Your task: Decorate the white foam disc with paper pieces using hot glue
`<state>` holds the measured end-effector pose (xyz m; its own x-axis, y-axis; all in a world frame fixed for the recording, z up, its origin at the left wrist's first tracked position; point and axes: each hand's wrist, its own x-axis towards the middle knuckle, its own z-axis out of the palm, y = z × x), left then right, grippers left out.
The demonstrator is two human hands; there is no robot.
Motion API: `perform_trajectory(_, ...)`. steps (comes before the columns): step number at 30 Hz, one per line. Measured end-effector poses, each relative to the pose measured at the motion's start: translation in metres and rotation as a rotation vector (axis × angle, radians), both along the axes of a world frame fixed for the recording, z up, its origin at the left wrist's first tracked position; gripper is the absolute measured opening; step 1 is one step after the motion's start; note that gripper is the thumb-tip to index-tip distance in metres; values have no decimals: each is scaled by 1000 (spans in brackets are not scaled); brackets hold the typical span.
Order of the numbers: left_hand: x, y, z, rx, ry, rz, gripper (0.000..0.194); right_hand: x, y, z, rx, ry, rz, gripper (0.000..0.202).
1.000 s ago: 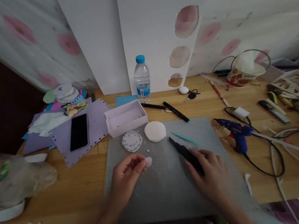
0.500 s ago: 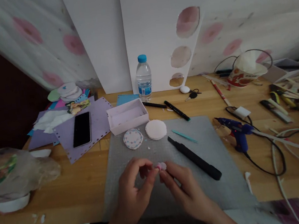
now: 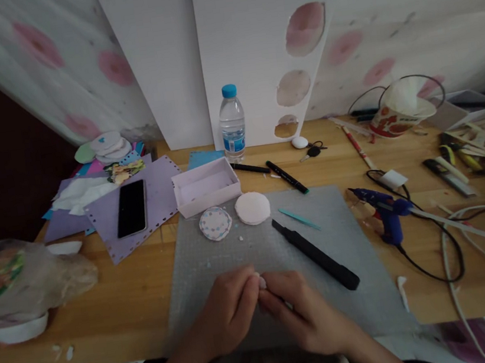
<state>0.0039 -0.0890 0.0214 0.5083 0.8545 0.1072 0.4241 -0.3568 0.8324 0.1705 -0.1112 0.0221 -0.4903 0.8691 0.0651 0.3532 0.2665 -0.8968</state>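
Observation:
My left hand (image 3: pixel 237 306) and my right hand (image 3: pixel 302 307) meet over the grey cutting mat (image 3: pixel 204 264), both closed at the fingertips. Pinched between them is a small pale pink piece (image 3: pixel 262 283), mostly covered by my fingers; its kind I cannot make out. Beyond my hands lie a dotted round cutout (image 3: pixel 215 224) and a plain white round cutout (image 3: pixel 252 208). A black craft knife (image 3: pixel 317 255) rests on the mat to the right, with a thin turquoise stick (image 3: pixel 299 219) above it.
A white open box (image 3: pixel 206 187), a water bottle (image 3: pixel 232 124) and black markers (image 3: pixel 286 177) stand or lie behind the mat. On the right are a blue glue gun (image 3: pixel 383 210) and its cord. A phone (image 3: pixel 131 208) lies on purple paper (image 3: pixel 159 195) at left.
My hands have drawn closer together and slightly lower, and my left fingers have curled in. The pale pink piece is now more hidden between my fingertips.

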Motion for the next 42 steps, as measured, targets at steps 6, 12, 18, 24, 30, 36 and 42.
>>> perform_trajectory(6,2,-3,-7,-84,-85,-32,47,3,2,2,-214,254,0,40)
perform_trajectory(12,5,-5,-14,-169,-126,8,45,2,3,-9,-364,339,25,44)
perform_trajectory(18,8,5,-15,-337,-187,128,42,8,17,1,180,-99,-29,20)
perform_trajectory(24,5,9,-11,-378,-178,125,40,7,20,1,375,-331,6,24)
perform_trajectory(30,2,5,-20,-465,-195,152,40,2,19,-6,344,-385,43,25)
perform_trajectory(36,6,-6,-38,-652,-346,242,45,1,21,-11,134,-172,49,22)
perform_trajectory(42,14,-11,-39,-850,-514,291,51,-5,19,-20,26,9,-30,25)
